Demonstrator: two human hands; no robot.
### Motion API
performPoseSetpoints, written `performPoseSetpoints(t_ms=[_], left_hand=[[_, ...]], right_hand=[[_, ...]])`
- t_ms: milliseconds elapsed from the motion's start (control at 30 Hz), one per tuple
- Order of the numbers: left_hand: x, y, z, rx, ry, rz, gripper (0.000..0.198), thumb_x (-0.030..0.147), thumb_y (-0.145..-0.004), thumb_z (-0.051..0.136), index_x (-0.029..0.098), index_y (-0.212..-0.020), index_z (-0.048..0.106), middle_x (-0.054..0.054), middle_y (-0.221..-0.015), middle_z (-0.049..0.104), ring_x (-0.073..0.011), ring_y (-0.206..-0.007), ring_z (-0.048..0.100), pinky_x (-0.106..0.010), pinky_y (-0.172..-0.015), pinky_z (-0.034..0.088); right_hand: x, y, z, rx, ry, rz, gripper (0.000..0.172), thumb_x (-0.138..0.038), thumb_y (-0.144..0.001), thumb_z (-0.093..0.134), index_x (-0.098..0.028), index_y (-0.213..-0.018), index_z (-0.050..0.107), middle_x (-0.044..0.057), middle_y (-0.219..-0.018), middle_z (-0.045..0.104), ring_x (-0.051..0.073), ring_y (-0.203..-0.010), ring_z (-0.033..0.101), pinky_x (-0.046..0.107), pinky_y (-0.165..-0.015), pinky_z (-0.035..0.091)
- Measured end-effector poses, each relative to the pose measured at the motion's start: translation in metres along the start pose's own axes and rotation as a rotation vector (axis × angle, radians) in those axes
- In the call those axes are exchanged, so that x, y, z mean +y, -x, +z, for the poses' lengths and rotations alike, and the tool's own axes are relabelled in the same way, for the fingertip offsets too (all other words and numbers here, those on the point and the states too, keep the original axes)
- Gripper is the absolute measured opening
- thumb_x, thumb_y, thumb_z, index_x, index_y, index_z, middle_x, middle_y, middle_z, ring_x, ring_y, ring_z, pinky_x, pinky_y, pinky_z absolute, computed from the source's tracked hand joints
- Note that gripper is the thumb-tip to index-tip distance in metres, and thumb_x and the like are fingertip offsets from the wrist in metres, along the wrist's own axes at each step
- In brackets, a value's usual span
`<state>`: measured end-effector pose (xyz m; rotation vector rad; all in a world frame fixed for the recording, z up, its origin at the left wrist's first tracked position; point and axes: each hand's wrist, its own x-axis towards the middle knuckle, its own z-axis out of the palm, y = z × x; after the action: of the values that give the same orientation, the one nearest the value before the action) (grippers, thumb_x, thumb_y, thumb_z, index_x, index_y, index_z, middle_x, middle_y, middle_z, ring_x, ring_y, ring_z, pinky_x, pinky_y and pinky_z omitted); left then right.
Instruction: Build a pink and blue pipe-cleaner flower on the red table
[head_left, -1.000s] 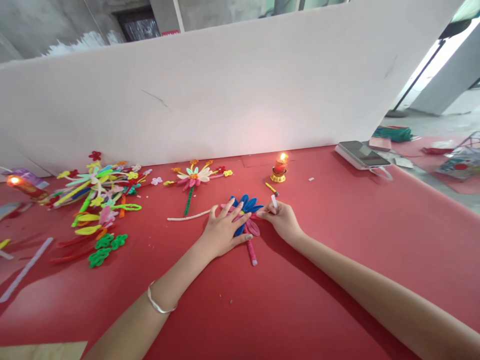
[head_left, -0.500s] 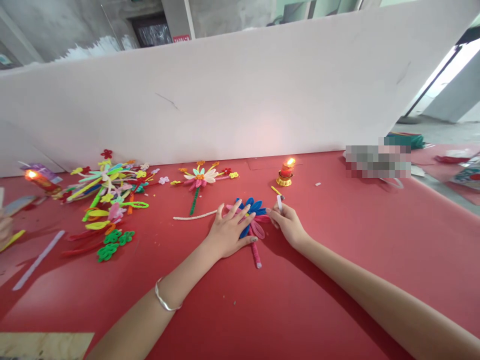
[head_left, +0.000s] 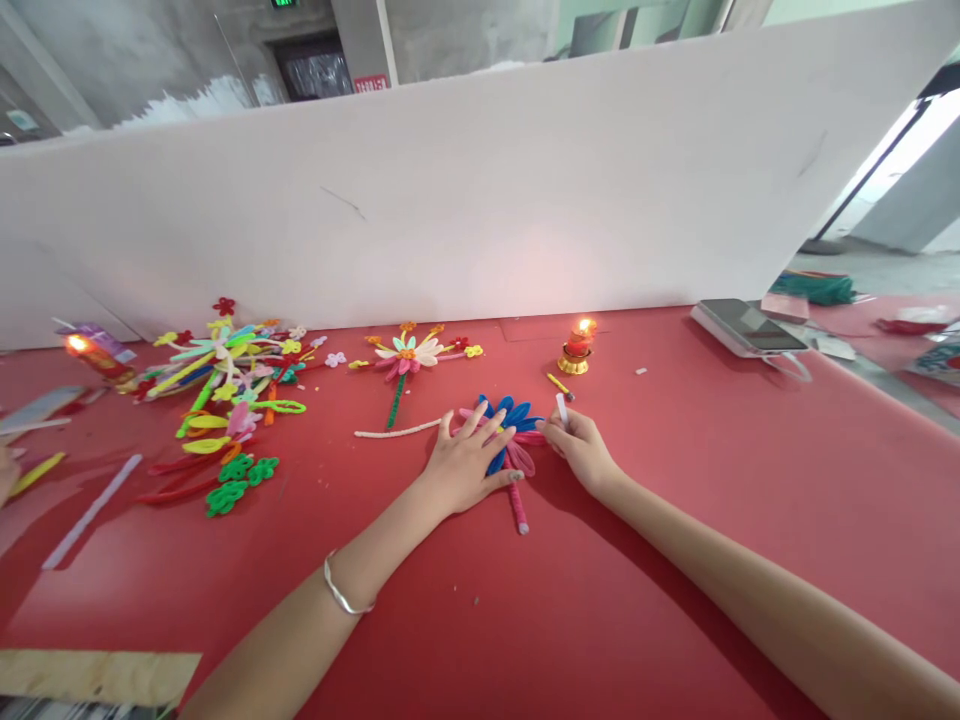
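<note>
Head view: the left hand lies flat, fingers spread, pressing on a blue and pink pipe-cleaner flower on the red table. Its pink stem sticks out below the palm. The right hand sits just beside the petals, fingers curled around a small white stick. A lit candle stands beyond, with a white pipe cleaner left of the hand.
</note>
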<state>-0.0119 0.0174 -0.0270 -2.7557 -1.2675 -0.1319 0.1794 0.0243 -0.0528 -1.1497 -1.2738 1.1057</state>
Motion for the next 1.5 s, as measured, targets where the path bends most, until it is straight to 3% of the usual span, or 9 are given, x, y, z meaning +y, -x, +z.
performPoseSetpoints(t_ms=[333, 467, 567, 667, 800, 900, 1000, 1167, 1500], left_hand=[[0.001, 0.005, -0.003, 0.028, 0.039, 0.0, 0.064, 0.063, -0.086, 0.024, 0.03, -0.141, 0.025, -0.005, -0.148, 0.026, -0.0293, -0.136, 0.015, -0.059, -0.102, 0.019], [-0.011, 0.008, -0.021, 0.15, 0.019, -0.077, 0.062, 0.06, -0.085, 0.033, 0.027, -0.138, 0.034, -0.009, -0.143, 0.035, -0.0277, -0.13, 0.031, -0.051, -0.101, 0.024], [-0.047, 0.017, -0.046, 0.198, -0.038, -0.416, 0.042, 0.044, -0.089, 0.033, 0.02, -0.102, 0.065, -0.012, -0.106, 0.065, -0.0241, -0.098, 0.058, -0.04, -0.09, 0.036], [-0.106, 0.043, -0.065, 0.156, -0.19, -0.869, 0.044, 0.042, -0.088, 0.031, 0.016, -0.093, 0.066, -0.015, -0.082, 0.068, -0.0281, -0.08, 0.062, -0.038, -0.072, 0.041], [-0.179, 0.098, -0.06, 0.118, -0.312, -1.132, 0.051, 0.045, -0.087, 0.029, 0.011, -0.101, 0.063, -0.024, -0.101, 0.063, -0.0378, -0.107, 0.051, -0.05, -0.082, 0.036], [-0.204, 0.126, -0.041, 0.001, -0.179, -1.235, 0.062, 0.052, -0.084, 0.031, 0.008, -0.122, 0.052, -0.025, -0.135, 0.04, -0.0429, -0.125, 0.032, -0.056, -0.086, 0.033], [-0.207, 0.129, -0.029, -0.038, -0.136, -1.238, 0.062, 0.047, -0.084, 0.029, 0.004, -0.123, 0.051, -0.027, -0.137, 0.036, -0.0427, -0.129, 0.024, -0.058, -0.088, 0.031], [-0.201, 0.118, -0.034, -0.042, -0.194, -1.214, 0.046, 0.038, -0.081, 0.038, 0.007, -0.102, 0.065, -0.03, -0.112, 0.056, -0.0425, -0.112, 0.046, -0.059, -0.089, 0.028], [-0.216, 0.139, -0.038, -0.028, -0.156, -1.268, 0.053, 0.047, -0.085, 0.031, 0.009, -0.12, 0.046, -0.021, -0.134, 0.04, -0.0396, -0.12, 0.035, -0.06, -0.088, 0.031]], right_hand=[[-0.001, 0.001, 0.001, 0.0, 0.017, -0.018, 0.039, -0.042, -0.068, 0.059, -0.021, -0.055, 0.029, -0.007, -0.046, 0.031, 0.008, -0.046, 0.028, 0.024, -0.047, 0.024], [-0.004, 0.002, 0.001, 0.031, 0.035, -0.011, 0.04, -0.044, -0.066, 0.061, -0.021, -0.055, 0.029, -0.007, -0.048, 0.029, 0.008, -0.049, 0.026, 0.024, -0.048, 0.023], [-0.007, 0.002, 0.002, 0.065, 0.05, -0.015, 0.039, -0.042, -0.064, 0.059, -0.021, -0.053, 0.027, -0.007, -0.05, 0.025, 0.008, -0.051, 0.023, 0.024, -0.049, 0.023], [-0.008, 0.001, 0.003, 0.104, 0.03, -0.023, 0.036, -0.036, -0.061, 0.058, -0.022, -0.054, 0.026, -0.007, -0.052, 0.026, 0.009, -0.052, 0.025, 0.024, -0.05, 0.024], [-0.004, 0.0, 0.003, 0.093, 0.021, -0.022, 0.033, -0.032, -0.061, 0.057, -0.022, -0.055, 0.026, -0.006, -0.053, 0.027, 0.009, -0.054, 0.027, 0.024, -0.052, 0.025], [-0.001, 0.0, 0.003, 0.041, 0.031, -0.023, 0.033, -0.032, -0.062, 0.056, -0.022, -0.056, 0.026, -0.006, -0.054, 0.028, 0.009, -0.054, 0.027, 0.024, -0.051, 0.024], [0.0, 0.0, 0.002, 0.027, 0.033, -0.024, 0.034, -0.032, -0.061, 0.057, -0.022, -0.056, 0.025, -0.007, -0.053, 0.027, 0.009, -0.053, 0.025, 0.024, -0.051, 0.023], [0.0, 0.0, 0.002, 0.015, 0.051, -0.024, 0.034, -0.032, -0.061, 0.057, -0.021, -0.055, 0.025, -0.007, -0.052, 0.025, 0.008, -0.052, 0.024, 0.023, -0.05, 0.022], [0.0, -0.001, 0.003, -0.008, 0.05, -0.035, 0.033, -0.031, -0.063, 0.056, -0.022, -0.057, 0.024, -0.007, -0.053, 0.023, 0.008, -0.053, 0.023, 0.023, -0.05, 0.021]])
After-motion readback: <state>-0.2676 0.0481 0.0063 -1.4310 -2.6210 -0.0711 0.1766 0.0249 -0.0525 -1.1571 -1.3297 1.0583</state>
